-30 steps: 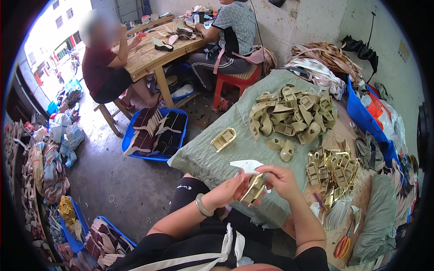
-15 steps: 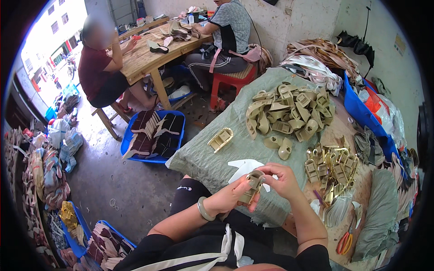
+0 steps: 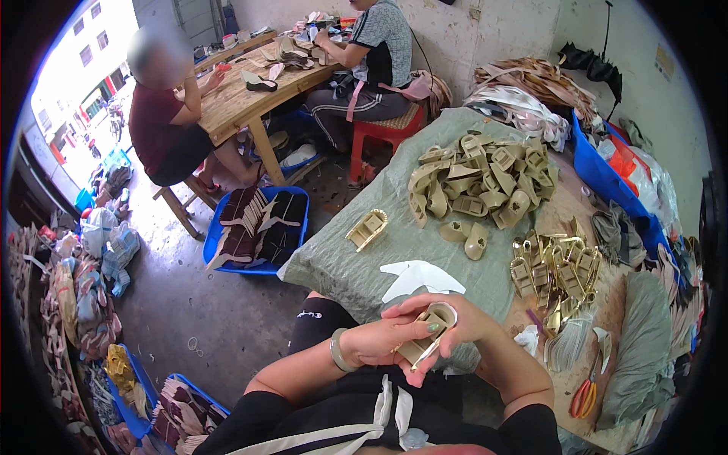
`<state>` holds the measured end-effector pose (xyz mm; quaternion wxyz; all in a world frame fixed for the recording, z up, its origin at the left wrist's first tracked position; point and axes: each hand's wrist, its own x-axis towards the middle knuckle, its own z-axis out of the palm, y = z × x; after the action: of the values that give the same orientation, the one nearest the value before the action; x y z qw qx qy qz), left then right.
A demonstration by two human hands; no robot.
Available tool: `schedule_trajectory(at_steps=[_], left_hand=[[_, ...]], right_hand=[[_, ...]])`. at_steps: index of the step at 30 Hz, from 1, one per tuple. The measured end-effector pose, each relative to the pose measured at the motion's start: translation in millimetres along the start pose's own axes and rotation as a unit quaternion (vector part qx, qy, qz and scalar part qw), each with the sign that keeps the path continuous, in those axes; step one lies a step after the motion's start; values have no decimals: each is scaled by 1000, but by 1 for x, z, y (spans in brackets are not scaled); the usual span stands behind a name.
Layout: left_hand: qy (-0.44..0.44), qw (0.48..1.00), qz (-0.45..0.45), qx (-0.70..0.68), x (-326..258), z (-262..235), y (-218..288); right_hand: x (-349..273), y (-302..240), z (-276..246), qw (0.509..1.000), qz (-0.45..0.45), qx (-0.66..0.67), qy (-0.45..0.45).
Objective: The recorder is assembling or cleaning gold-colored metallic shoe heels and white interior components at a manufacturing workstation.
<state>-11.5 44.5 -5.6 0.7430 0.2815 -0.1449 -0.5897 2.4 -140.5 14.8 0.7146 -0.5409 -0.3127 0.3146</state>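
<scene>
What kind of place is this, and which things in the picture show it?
Probably a small shoe-making workshop. Both hands hold a gold shoe piece, piles of gold shoe uppers cover the cloth-covered table, and two other people work on shoe parts at a wooden table.

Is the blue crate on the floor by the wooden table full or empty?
Full: the blue crate is packed edge to edge with dark and pale shoe pieces, rising to its rim.

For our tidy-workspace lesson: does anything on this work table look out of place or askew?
One gold shoe piece lies alone near the table's left edge, apart from the heap. Orange scissors sit near the front edge. Both hands hold one shoe part.
</scene>
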Motion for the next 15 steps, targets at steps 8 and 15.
schedule_trajectory(at_steps=[8, 15], left_hand=[[29, 997, -64, 13, -13, 8, 0], [43, 994, -85, 50, -20, 21, 11]], right_hand=[[-4, -1, 11, 998, 10, -55, -32], [-5, -11, 22, 982, -59, -180, 4]])
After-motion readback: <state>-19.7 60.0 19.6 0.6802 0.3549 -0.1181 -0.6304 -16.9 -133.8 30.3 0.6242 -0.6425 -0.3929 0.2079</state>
